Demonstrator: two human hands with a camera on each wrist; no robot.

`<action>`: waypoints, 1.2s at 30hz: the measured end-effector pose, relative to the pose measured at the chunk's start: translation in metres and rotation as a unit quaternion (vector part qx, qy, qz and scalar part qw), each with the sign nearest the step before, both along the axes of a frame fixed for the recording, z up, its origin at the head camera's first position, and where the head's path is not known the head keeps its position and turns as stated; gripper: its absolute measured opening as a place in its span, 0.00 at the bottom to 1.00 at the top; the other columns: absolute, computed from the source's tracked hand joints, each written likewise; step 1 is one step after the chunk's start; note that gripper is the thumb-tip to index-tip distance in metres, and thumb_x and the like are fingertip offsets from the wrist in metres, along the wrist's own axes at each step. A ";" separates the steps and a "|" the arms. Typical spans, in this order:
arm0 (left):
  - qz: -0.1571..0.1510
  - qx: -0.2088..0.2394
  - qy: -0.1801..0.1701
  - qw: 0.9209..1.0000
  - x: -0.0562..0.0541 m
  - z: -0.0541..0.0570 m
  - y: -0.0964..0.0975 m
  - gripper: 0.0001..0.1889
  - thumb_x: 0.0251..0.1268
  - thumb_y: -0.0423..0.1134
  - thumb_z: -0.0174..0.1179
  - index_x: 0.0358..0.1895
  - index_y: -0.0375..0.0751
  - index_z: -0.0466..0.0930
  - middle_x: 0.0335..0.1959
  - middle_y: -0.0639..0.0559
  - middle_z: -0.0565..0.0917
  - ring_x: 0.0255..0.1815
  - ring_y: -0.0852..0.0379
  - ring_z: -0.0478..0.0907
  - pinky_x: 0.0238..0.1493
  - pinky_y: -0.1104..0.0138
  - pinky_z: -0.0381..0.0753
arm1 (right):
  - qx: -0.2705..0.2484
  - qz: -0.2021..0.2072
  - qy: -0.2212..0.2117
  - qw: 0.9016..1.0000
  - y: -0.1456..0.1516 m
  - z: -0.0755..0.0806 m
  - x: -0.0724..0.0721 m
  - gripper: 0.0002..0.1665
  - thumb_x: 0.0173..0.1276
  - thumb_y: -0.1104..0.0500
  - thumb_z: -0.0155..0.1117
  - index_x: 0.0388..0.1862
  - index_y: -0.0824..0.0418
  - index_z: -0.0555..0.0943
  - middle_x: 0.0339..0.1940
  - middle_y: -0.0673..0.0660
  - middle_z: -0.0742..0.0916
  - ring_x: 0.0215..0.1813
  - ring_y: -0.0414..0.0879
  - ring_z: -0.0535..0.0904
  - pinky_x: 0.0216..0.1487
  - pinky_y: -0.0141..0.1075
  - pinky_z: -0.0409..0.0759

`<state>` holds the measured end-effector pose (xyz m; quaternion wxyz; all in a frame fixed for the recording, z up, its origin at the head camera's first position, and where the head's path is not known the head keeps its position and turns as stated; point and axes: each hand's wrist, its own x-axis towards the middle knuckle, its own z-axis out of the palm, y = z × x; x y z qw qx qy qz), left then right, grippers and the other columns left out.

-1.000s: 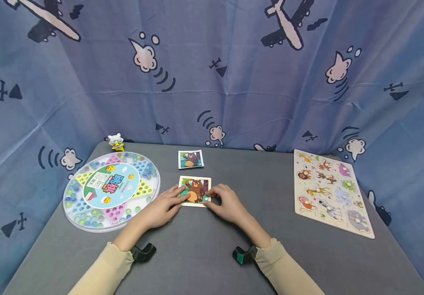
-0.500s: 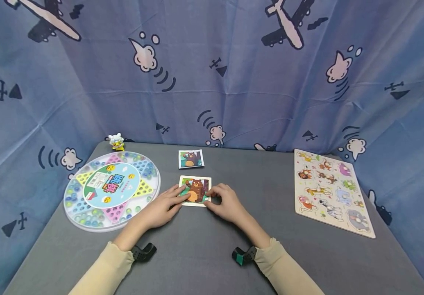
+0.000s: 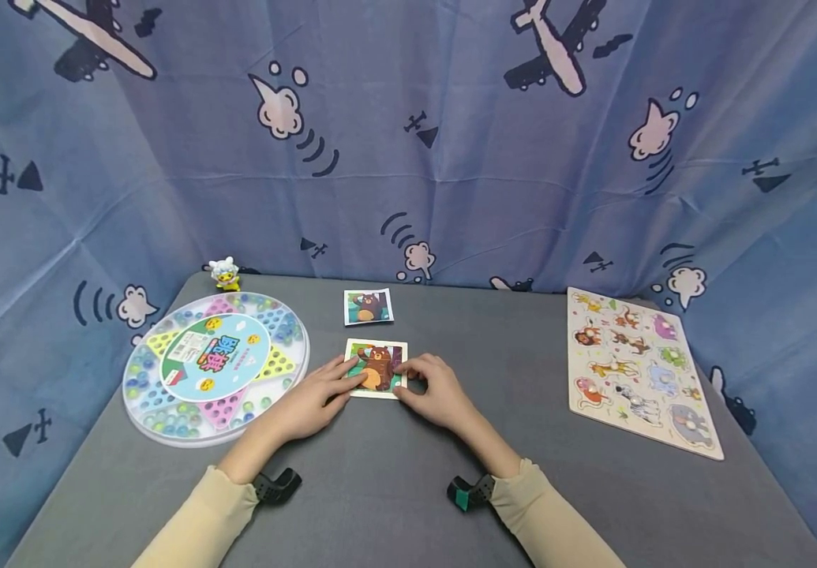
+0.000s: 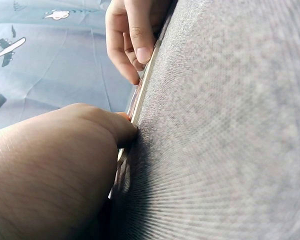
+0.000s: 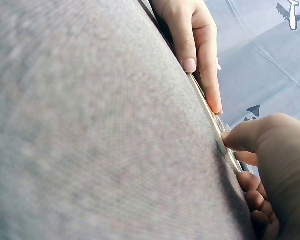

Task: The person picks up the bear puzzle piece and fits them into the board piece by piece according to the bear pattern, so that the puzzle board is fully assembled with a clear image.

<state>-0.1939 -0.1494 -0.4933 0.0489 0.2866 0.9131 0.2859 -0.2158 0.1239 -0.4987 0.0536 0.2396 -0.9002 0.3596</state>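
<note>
A small square bear puzzle (image 3: 377, 368) with a pale border and thick pale edge lies flat on the grey table. From its left side my left hand (image 3: 316, 398) rests on it, fingers extended over the picture and thumb by the near edge. Curled at the right border, my right hand (image 3: 438, 390) holds the puzzle with thumb and index finger. In the right wrist view, this hand's remaining fingers are tucked beside the board. Behind the puzzle lies a loose card (image 3: 369, 306) with a matching bear picture.
A round marble board game (image 3: 216, 369) lies left, close to the left forearm. Behind it stands a small white and yellow figurine (image 3: 224, 274). An animal puzzle board (image 3: 640, 371) lies at the right. A blue printed curtain (image 3: 479, 181) surrounds the table's back and sides.
My right index fingertip has shifted slightly on the bear puzzle's right side. The left hand, the puzzle and the card have stayed in place.
</note>
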 end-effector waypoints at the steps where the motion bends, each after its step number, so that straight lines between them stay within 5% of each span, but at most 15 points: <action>1: 0.000 0.000 0.000 1.000 0.000 0.000 0.000 0.25 0.84 0.37 0.55 0.79 0.47 0.73 0.85 0.46 0.61 0.86 0.36 0.53 0.81 0.37 0.59 | -0.001 0.001 0.000 1.000 0.000 0.000 0.000 0.13 0.64 0.58 0.78 0.48 0.57 0.90 0.37 0.51 0.83 0.41 0.45 0.76 0.46 0.40 0.75; 23: 0.011 -0.010 -0.002 1.000 0.004 -0.004 -0.004 0.25 0.83 0.40 0.55 0.79 0.49 0.73 0.85 0.47 0.61 0.86 0.37 0.53 0.82 0.38 0.58 | 0.015 0.004 -0.014 1.000 -0.006 -0.003 0.001 0.08 0.67 0.57 0.74 0.44 0.53 0.89 0.35 0.48 0.81 0.41 0.44 0.73 0.45 0.40 0.73; 32: 0.018 -0.035 0.026 0.999 0.007 0.004 0.004 0.25 0.83 0.41 0.57 0.78 0.48 0.74 0.84 0.43 0.63 0.84 0.35 0.59 0.81 0.40 0.62 | 0.005 0.015 -0.026 1.000 0.004 0.004 0.000 0.14 0.69 0.55 0.75 0.51 0.56 0.89 0.40 0.51 0.85 0.44 0.44 0.78 0.49 0.42 0.79; 36: 0.024 -0.033 0.069 0.997 0.007 0.011 0.007 0.26 0.78 0.43 0.63 0.75 0.46 0.77 0.81 0.38 0.68 0.79 0.34 0.68 0.76 0.41 0.72 | 0.003 0.016 -0.018 1.000 0.016 0.019 0.005 0.18 0.70 0.56 0.76 0.56 0.59 0.88 0.46 0.55 0.88 0.49 0.48 0.84 0.54 0.48 0.84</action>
